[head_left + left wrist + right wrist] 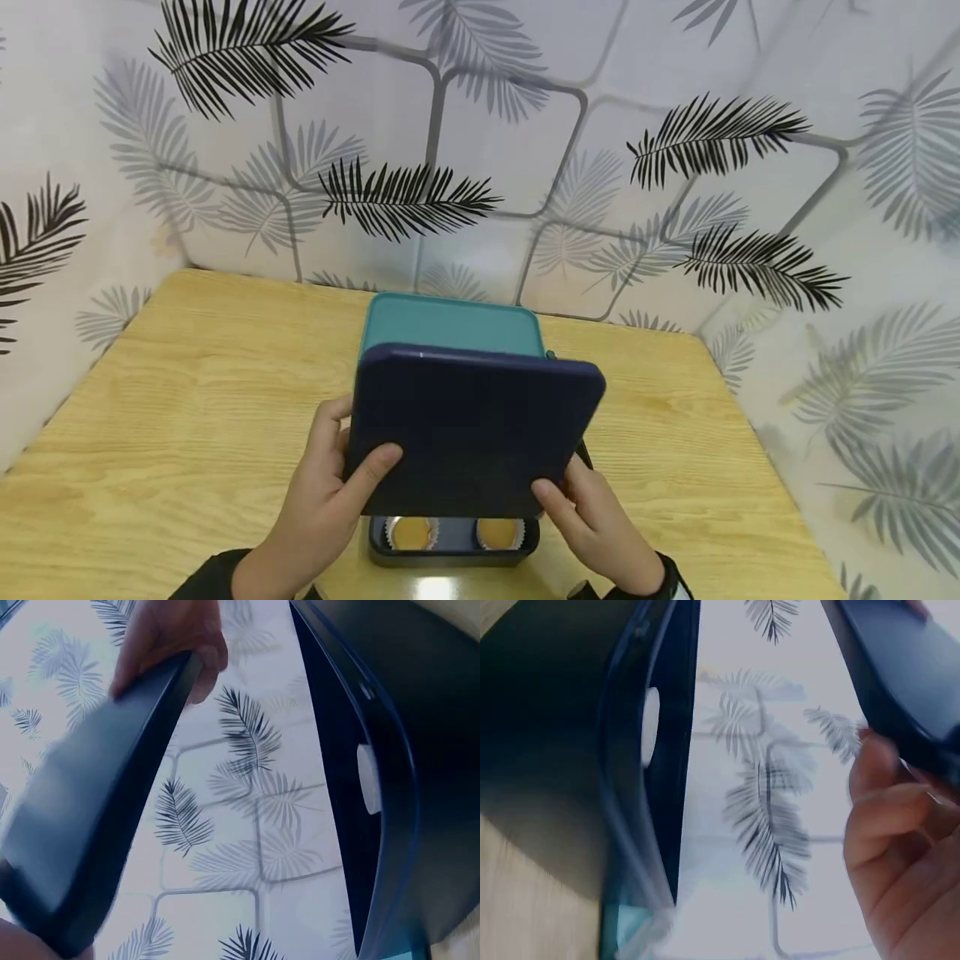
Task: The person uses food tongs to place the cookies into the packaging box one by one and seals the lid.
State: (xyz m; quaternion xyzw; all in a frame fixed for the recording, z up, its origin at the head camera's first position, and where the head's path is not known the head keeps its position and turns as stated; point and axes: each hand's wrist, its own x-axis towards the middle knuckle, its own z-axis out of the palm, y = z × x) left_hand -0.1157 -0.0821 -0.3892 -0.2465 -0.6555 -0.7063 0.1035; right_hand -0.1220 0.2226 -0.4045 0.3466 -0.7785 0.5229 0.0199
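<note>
A dark navy lid (480,425) is held tilted up over a dark box (453,561), apart from it in both wrist views. My left hand (318,500) grips the lid's left side, thumb on the near face and fingers behind. The right hand (603,521) pinches its lower right corner. Below the lid's lower edge, two round yellow-orange pastries (412,533) in pleated paper cups sit in the box; the rest of the interior is hidden. The rim of a white cup (369,780) shows inside the box in the left wrist view.
Behind the lid lies a flat teal panel (457,321) with rounded corners, partly covered. A thin black piece (584,454) shows past the lid's right edge. The light wooden table (195,400) ends at a leaf-printed curtain (495,142) at the back and sides.
</note>
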